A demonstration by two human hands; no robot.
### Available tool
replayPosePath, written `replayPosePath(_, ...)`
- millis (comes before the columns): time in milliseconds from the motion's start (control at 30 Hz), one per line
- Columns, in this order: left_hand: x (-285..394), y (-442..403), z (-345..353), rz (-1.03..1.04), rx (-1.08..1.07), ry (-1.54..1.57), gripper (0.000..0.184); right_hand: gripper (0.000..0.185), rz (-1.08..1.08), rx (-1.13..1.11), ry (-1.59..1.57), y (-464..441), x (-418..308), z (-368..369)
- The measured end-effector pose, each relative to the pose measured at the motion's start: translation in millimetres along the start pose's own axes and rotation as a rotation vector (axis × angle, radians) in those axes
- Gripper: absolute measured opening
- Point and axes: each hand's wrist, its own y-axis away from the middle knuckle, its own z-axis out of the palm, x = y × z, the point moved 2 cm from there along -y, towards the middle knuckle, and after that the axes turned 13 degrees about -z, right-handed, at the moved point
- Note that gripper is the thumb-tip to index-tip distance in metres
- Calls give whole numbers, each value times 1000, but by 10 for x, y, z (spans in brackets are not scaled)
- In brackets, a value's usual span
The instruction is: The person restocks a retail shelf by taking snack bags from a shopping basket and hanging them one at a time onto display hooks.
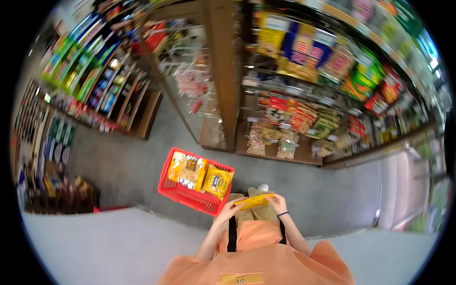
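A yellow packet is held in front of my body, seen nearly edge-on. My left hand grips its left end, and my right hand, with a dark band on the wrist, grips its right end. Just left of my left hand is a red shopping basket. Two yellow snack bags lie inside it: a larger one with a picture of food on the left, and a smaller one on the right.
Shelves of bagged snacks stand ahead and to the right, beside a wooden post. Racks of small goods stand at the left. Grey floor shows between the racks and the basket.
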Motion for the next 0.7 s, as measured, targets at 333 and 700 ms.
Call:
replayPosePath(333, 848, -186, 798, 277, -28, -548, 26, 16, -114, 215, -381, 325, 0, -782)
replayPosePath(700, 1292, -879, 2554, 168, -200, -481, 23, 9, -39, 488, -437, 824, 157, -2462)
